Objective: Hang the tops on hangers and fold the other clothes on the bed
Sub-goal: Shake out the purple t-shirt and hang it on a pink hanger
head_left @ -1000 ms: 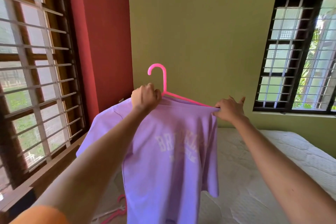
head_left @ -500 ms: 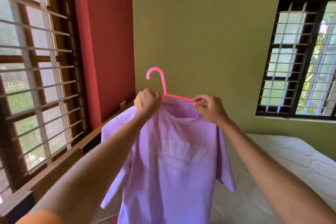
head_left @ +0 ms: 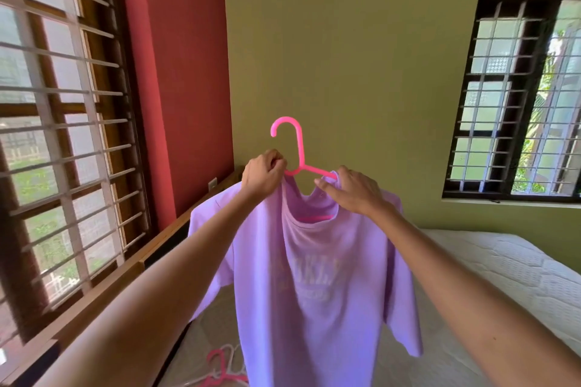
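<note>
A: Bedroom, we're over a white quilted mattress (head_left: 518, 273), wooden bed frame (head_left: 103, 289) on its left side.

B: Nearest stuff?

A: Spare hangers (head_left: 220, 367), pink and white, lying on the mattress at btm edge, partly behind the shirt hem. Count unclear.

B: Then the task item?

A: Lilac t-shirt (head_left: 317, 298) held up in the air above the mattress, centre frame, faded white print on chest, blurry, can't read it. It's on a pink hanger (head_left: 298, 151), hook upright above the collar, lower bar showing through the neck opening.

B: Hands?

A: Our left hand (head_left: 262, 176) is clenched on the shirt's left shoulder/collar, right at the hanger's left arm. Our right hand (head_left: 352, 190) pinches the collar fabric at the hanger's right arm, fingers curled round it. Both arms stretched fwd.

B: Behind?

A: Red wall (head_left: 185, 72) and barred window (head_left: 56, 122) on the left, olive wall (head_left: 345, 41) straight ahead, second dark-framed barred window (head_left: 515, 97) at right, greenery outside.
</note>
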Demonstrator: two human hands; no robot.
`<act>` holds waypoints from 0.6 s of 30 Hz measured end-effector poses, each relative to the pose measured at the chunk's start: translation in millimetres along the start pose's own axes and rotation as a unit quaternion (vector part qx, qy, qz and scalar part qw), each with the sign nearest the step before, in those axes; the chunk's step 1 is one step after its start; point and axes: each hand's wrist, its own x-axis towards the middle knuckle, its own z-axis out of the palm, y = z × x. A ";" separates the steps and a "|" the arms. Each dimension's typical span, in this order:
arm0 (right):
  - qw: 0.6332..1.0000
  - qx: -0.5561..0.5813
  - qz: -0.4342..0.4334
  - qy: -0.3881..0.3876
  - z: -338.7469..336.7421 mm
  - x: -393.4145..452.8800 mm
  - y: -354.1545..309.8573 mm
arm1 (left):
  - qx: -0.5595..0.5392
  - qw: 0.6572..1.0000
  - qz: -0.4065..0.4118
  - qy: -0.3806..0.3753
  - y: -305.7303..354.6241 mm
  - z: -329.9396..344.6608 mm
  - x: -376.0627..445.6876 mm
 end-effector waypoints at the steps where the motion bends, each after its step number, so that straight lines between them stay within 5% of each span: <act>1: 1.000 0.002 0.008 0.003 -3.1 1.3 2.9 | 0.000 0.999 0.032 -0.037 -8.7 -5.6 1.3; 7: 0.996 0.038 0.073 -0.025 -9.4 4.9 22.1 | 0.123 0.986 0.031 -0.108 -64.3 -40.5 7.8; 18: 0.999 -0.008 -0.033 -0.004 16.3 17.0 -21.7 | 0.179 0.967 -0.047 -0.175 -61.7 -48.0 -17.5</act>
